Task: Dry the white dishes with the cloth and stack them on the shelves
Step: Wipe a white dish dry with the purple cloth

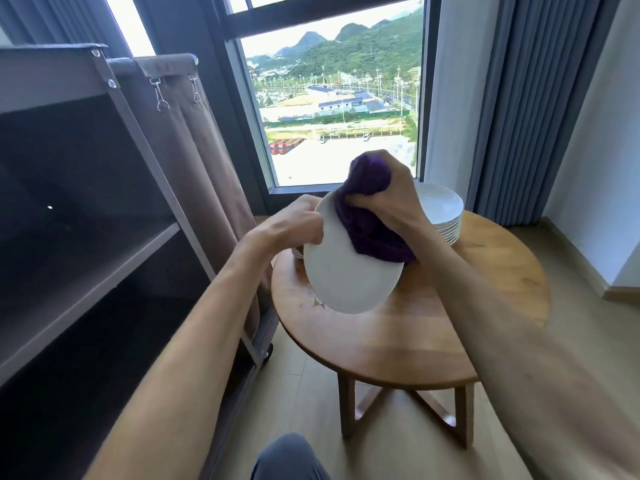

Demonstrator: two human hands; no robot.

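My left hand (298, 220) grips the left rim of a white plate (346, 275), held tilted above the round wooden table (450, 306). My right hand (388, 199) clutches a bunched purple cloth (370, 220) and presses it against the plate's upper part. A stack of several white plates (446, 216) stands at the table's far side, behind my right hand. The edge of more white dishes (298, 253) peeks out behind the held plate on the table's left. The shelves (114, 258) of a grey cart are at the left.
The cart's shelf boards look bare and dark. A brown fabric bag (194, 140) hangs on the cart's end, close to the table. A large window (332, 109) and grey curtains (526, 109) lie beyond the table. My knee (287, 455) shows at the bottom.
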